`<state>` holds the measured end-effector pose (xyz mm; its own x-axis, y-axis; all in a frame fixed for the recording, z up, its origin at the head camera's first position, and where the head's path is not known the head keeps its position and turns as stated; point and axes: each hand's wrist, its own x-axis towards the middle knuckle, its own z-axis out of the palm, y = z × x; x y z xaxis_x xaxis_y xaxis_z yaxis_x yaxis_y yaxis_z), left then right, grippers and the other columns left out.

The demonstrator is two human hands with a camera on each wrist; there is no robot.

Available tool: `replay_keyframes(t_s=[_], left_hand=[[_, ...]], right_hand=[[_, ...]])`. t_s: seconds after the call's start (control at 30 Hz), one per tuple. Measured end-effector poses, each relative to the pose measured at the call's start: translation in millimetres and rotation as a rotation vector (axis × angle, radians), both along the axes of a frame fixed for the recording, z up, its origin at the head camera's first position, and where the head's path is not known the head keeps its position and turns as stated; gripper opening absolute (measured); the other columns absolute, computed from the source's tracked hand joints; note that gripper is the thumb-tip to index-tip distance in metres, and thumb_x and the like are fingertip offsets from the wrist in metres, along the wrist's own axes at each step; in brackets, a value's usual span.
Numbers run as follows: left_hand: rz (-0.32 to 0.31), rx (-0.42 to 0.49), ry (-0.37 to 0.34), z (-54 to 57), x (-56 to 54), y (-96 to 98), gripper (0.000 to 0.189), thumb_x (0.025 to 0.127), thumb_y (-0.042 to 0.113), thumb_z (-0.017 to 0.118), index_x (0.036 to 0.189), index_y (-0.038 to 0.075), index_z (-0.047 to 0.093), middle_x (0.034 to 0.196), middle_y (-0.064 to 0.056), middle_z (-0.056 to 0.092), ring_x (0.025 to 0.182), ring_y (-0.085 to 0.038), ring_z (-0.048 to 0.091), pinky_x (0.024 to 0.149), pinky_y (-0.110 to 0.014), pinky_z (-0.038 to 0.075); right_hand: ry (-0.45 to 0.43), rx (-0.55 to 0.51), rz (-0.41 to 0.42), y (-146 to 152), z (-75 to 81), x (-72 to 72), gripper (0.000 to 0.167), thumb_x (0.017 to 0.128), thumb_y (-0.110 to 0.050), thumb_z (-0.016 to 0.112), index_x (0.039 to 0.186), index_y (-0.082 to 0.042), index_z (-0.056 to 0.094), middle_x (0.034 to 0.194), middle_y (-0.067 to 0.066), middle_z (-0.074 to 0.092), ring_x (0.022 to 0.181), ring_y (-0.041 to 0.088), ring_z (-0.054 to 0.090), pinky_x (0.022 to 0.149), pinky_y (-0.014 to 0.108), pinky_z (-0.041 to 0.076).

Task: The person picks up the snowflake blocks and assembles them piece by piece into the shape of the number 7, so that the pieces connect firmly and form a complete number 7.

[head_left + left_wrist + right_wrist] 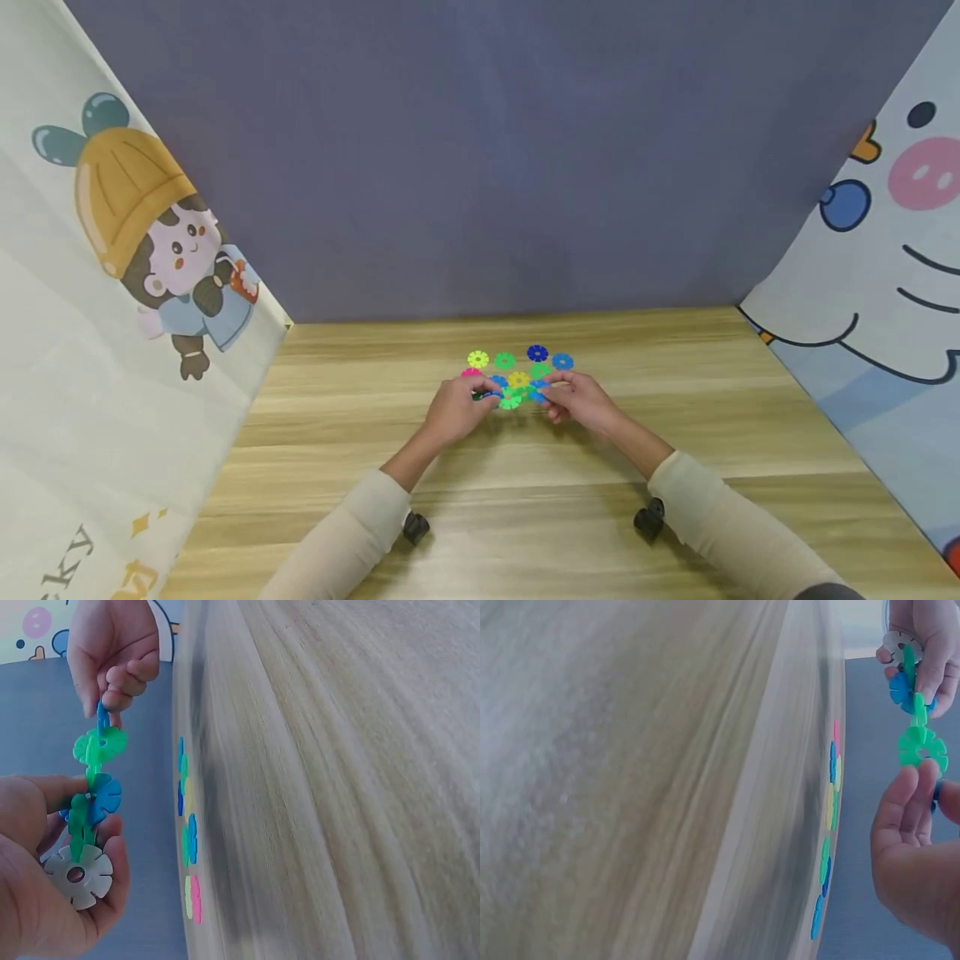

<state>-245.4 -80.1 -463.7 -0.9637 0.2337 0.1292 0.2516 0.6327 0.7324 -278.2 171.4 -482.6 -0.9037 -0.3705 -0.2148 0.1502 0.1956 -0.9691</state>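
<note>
A short chain of slotted flower-shaped plastic discs is held above the table between both hands. In the left wrist view it runs from a white disc point(96, 883) through a dark green disc point(77, 825) and a blue disc point(108, 801) to bright green discs point(112, 742). My left hand point(454, 408) grips the chain around its blue and dark green discs, with the white one against the palm side. At the other end, my right hand point(588, 404) pinches a blue disc point(103, 716) between thumb and fingers; it touches a bright green disc. Whether their slots are joined is hidden.
Loose discs lie flat on the wooden table point(525, 517) just beyond the hands, among them a yellow-green disc point(474, 362), a dark blue disc point(533, 350) and a blue disc point(558, 362). A grey panel point(480, 167) rises behind the table, with printed sheets at both sides.
</note>
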Motion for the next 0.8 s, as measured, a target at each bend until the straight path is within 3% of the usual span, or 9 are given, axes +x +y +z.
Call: replay_keyframes(t_s=[0.13,0.27,0.37,0.47,0.6,0.8], left_hand=[[-0.004,-0.008,-0.006,1.7,0.2,-1.0,0.009,0.095,0.022,0.072,0.101,0.018,0.078,0.103,0.002,0.078,0.087,-0.011,0.070,0.077,-0.029,0.058],[-0.040,0.023,-0.091,3.5,0.8,-3.5,0.014,0.099,0.029,0.067,0.104,0.020,0.077,0.104,0.004,0.077,0.098,-0.016,0.069,0.082,-0.035,0.057],[-0.032,0.039,-0.152,3.6,-0.1,-4.6,0.024,0.102,0.037,0.061,0.111,0.021,0.076,0.106,0.005,0.075,0.102,-0.015,0.067,0.087,-0.038,0.056],[-0.020,0.061,-0.180,2.6,-2.5,-4.7,0.028,0.103,0.040,0.059,0.115,0.020,0.075,0.106,0.002,0.075,0.096,-0.014,0.069,0.087,-0.037,0.057],[-0.034,0.129,-0.219,3.0,-5.4,-1.3,0.028,0.103,0.034,0.060,0.118,0.014,0.073,0.107,-0.004,0.073,0.085,-0.019,0.073,0.077,-0.033,0.060],[-0.056,0.230,-0.301,1.4,-9.3,7.2,0.035,0.102,0.029,0.062,0.129,0.009,0.067,0.106,-0.010,0.073,0.083,-0.021,0.073,0.080,-0.042,0.062]], right_hand=[[-0.008,-0.019,-0.016,-1,1.1,-0.4,0.037,0.102,-0.008,0.058,0.134,0.008,0.048,0.091,0.014,0.073,0.069,0.011,0.064,0.067,0.025,0.058],[-0.009,-0.008,-0.030,-1,2.2,-1.2,0.035,0.102,-0.007,0.058,0.132,0.006,0.050,0.090,0.015,0.071,0.067,0.011,0.062,0.066,0.026,0.057],[-0.006,0.008,-0.033,0,3.5,-1.1,0.033,0.103,-0.008,0.057,0.133,0.005,0.052,0.090,0.015,0.068,0.068,0.011,0.059,0.066,0.027,0.057],[0.001,0.025,-0.028,1,5.3,-0.7,0.033,0.104,-0.011,0.054,0.135,0.003,0.053,0.091,0.015,0.066,0.068,0.012,0.056,0.067,0.029,0.056],[0.024,0.050,0.011,-1,6.8,-0.4,0.035,0.106,-0.013,0.052,0.138,0.002,0.053,0.088,0.013,0.063,0.068,0.012,0.054,0.068,0.030,0.056],[0.048,0.093,0.093,-10,4.7,-0.3,0.033,0.107,-0.015,0.053,0.136,-0.001,0.057,0.077,0.007,0.057,0.067,0.013,0.053,0.068,0.030,0.056]])
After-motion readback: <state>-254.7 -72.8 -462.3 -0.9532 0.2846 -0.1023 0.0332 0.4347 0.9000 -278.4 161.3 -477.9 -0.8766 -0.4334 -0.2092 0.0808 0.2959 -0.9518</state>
